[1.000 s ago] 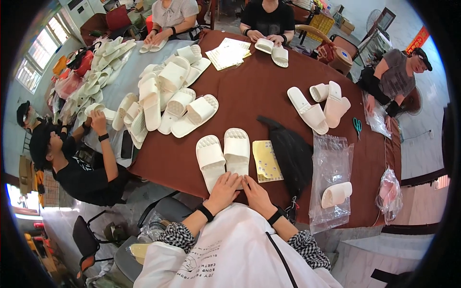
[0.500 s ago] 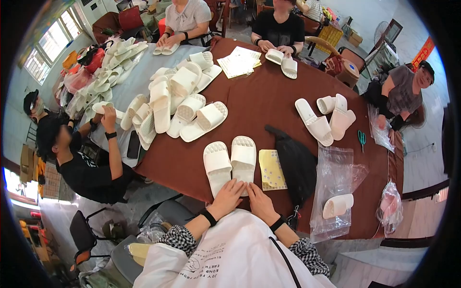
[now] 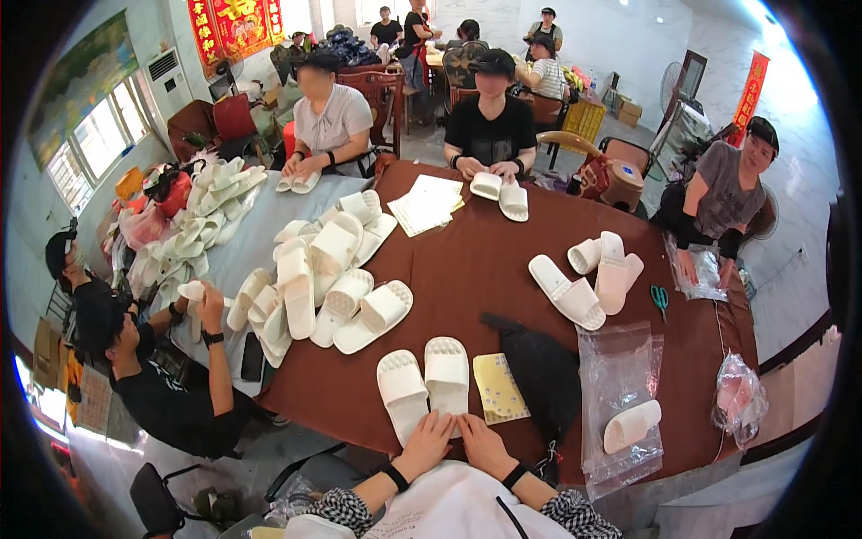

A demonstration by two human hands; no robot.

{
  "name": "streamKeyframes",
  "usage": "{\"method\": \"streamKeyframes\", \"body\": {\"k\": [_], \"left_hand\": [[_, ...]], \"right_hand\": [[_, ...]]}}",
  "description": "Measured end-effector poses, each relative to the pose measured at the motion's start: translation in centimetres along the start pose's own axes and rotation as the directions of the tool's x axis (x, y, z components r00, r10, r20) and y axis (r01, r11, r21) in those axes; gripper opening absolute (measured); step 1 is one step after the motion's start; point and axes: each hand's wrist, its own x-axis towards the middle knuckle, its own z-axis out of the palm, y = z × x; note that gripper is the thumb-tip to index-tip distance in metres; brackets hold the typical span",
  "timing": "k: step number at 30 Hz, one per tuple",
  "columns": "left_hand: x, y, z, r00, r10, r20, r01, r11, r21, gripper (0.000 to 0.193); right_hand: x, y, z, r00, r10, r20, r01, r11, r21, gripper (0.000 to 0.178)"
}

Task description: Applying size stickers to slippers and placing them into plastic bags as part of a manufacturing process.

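Note:
A pair of white slippers lies side by side on the brown cloth in front of me, toes away: the left slipper (image 3: pixel 403 393) and the right slipper (image 3: pixel 447 373). My left hand (image 3: pixel 426 446) bends its fingers over the heel end, mostly on the right slipper. From the other side my right hand (image 3: pixel 485 444) closes its fingertips on that same heel. The undersides of the fingers are hidden. Right of the pair lies a yellowish sheet of stickers (image 3: pixel 501 388), partly beneath a dark cloth item (image 3: pixel 544 373).
A heap of white slippers (image 3: pixel 332 242) covers the left middle of the table. Several slippers (image 3: pixel 575 292) lie at right, near teal scissors (image 3: pixel 660 302). A clear plastic bag (image 3: pixel 620 355) with a single slipper (image 3: pixel 631 427) is nearer. Co-workers sit around the table.
My view has tilted upward, so the table sits lower and more of the room shows. Both hands stay at the slippers' heel end. The right-hand co-worker's hands now lie on a plastic bag.

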Motion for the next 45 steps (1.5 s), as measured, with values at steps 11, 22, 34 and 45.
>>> {"method": "streamKeyframes", "body": {"k": [11,22,34,45], "left_hand": [[-1.3,-2.3,1.4,0.999,-0.045,0.004,0.044,0.996,0.076,0.069],[-4.5,-1.8,-0.9,0.927,-0.375,-0.024,0.371,0.923,-0.103,0.065],[-3.2,-9.1,-4.4,0.966,-0.259,0.016,0.254,0.931,-0.261,0.082],[0.6,-7.8,-1.3,0.857,-0.5,-0.123,0.463,0.853,-0.243,0.065]], "right_hand": [[1.0,1.1,0.7,0.997,0.045,-0.061,-0.046,0.999,-0.013,0.055],[1.0,1.1,1.7,0.998,0.04,-0.046,-0.035,0.995,0.092,0.043],[4.5,-0.2,2.0,0.999,0.009,-0.043,-0.001,0.983,0.183,0.04],[3.1,-0.5,1.4,1.0,-0.025,0.013,0.022,0.973,0.23,0.05]]}}
